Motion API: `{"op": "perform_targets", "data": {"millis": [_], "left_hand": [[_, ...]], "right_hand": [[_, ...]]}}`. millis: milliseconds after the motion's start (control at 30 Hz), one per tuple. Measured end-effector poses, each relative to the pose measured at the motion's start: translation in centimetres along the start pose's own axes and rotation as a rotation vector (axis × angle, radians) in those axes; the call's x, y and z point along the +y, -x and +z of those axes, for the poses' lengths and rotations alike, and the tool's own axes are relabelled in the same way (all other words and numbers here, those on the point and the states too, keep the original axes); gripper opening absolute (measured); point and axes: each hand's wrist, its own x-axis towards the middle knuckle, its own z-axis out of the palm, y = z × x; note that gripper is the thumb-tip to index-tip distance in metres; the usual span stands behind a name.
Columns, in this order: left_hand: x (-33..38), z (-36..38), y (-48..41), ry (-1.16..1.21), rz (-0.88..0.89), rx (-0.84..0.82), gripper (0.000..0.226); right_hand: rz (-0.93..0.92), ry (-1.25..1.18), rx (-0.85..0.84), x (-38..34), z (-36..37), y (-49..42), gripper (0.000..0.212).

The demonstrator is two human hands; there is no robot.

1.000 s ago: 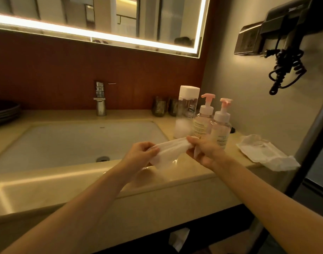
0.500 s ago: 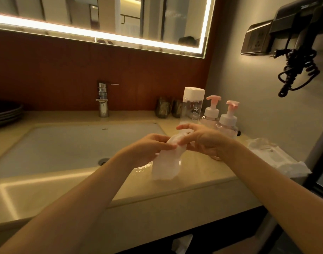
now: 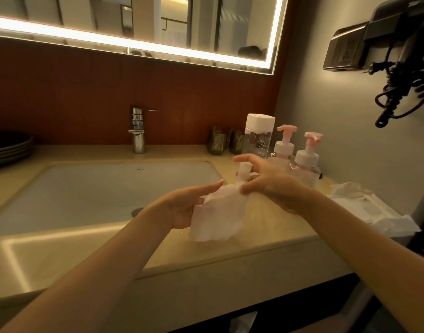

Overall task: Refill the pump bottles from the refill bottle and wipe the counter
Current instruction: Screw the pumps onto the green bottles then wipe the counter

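Observation:
A white wet wipe (image 3: pixel 217 216) hangs between my hands above the beige counter (image 3: pixel 266 231), just right of the sink. My right hand (image 3: pixel 266 181) pinches its top edge, with a twisted end of the wipe sticking up between the fingers. Against the wipe's left side lies my left hand (image 3: pixel 184 203), fingers fairly straight, thumb hidden behind the sheet. Behind my right hand stand the tall clear refill bottle (image 3: pixel 257 137) with a white cap and two pump bottles (image 3: pixel 284 147) (image 3: pixel 304 162) with pink pump heads, all upright.
The white sink basin (image 3: pixel 98 193) and chrome tap (image 3: pixel 137 131) fill the left. Two dark glasses (image 3: pixel 226 143) stand by the back wall. A wipe packet (image 3: pixel 364 205) lies at the counter's right end. Dark plates (image 3: pixel 6 147) are stacked far left. A hair dryer (image 3: pixel 403 75) hangs on the right wall.
The wipe went from stretched sideways between both hands to hanging down. My right hand rose and now pinches its top; my left hand's fingers have straightened against it.

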Motion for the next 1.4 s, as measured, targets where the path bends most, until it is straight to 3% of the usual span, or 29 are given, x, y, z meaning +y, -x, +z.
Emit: {"op": "perform_targets", "data": {"millis": [167, 333, 500, 667, 733, 800, 933, 1100, 1200, 1233, 1300, 1367, 1400], "left_hand": [[-0.3, 0.1, 0.3, -0.064, 0.040, -0.037, 0.054], [-0.6, 0.4, 0.3, 0.121, 0.149, -0.087, 0.033], [-1.4, 0.6, -0.2, 0.206, 0.288, 0.063, 0.042], [-2.6, -0.1, -0.5, 0.261, 0.360, 0.179, 0.048], [-2.6, -0.3, -0.3, 0.272, 0.379, 0.155, 0.055], [-2.5, -0.3, -0.1, 0.238, 0.387, 0.156, 0.048], [-2.4, -0.4, 0.2, 0.104, 0.413, 0.200, 0.045], [-2.1, -0.9, 0.5, 0.063, 0.445, 0.308, 0.039], [-1.5, -1.0, 0.7, 0.071, 0.464, 0.313, 0.036], [-1.3, -0.9, 0.8, 0.027, 0.465, 0.317, 0.038], [-0.7, -0.6, 0.8, -0.075, 0.472, 0.284, 0.044], [0.3, -0.2, 0.8, -0.135, 0.442, 0.186, 0.048], [1.0, -0.1, 0.9, -0.162, 0.418, 0.128, 0.048]], "right_hand": [[-0.073, 0.175, -0.203, -1.4, 0.7, 0.3, 0.074], [-0.004, 0.067, -0.059, -1.1, 1.0, 0.1, 0.077], [0.140, -0.149, 0.026, -0.5, 1.9, -0.2, 0.081], [0.361, -0.359, -0.161, 0.4, 1.7, -0.2, 0.061], [0.351, -0.486, -0.196, 0.8, 1.5, -0.1, 0.053], [0.296, -0.686, -0.169, 1.3, 1.4, 0.0, 0.049], [0.224, -0.914, -0.164, 2.1, 1.4, 0.0, 0.059], [0.177, -0.842, 0.062, 2.6, 1.4, -0.4, 0.046], [0.238, -0.812, 0.124, 3.6, 1.7, 0.0, 0.038], [0.266, -0.733, 0.139, 4.0, 1.9, 0.2, 0.032], [0.261, -0.324, 0.214, 4.4, 1.9, 0.4, 0.017], [0.056, 0.048, 0.369, 4.3, 1.5, 0.1, 0.023], [-0.060, 0.046, 0.421, 4.1, 1.2, -0.2, 0.028]]}}
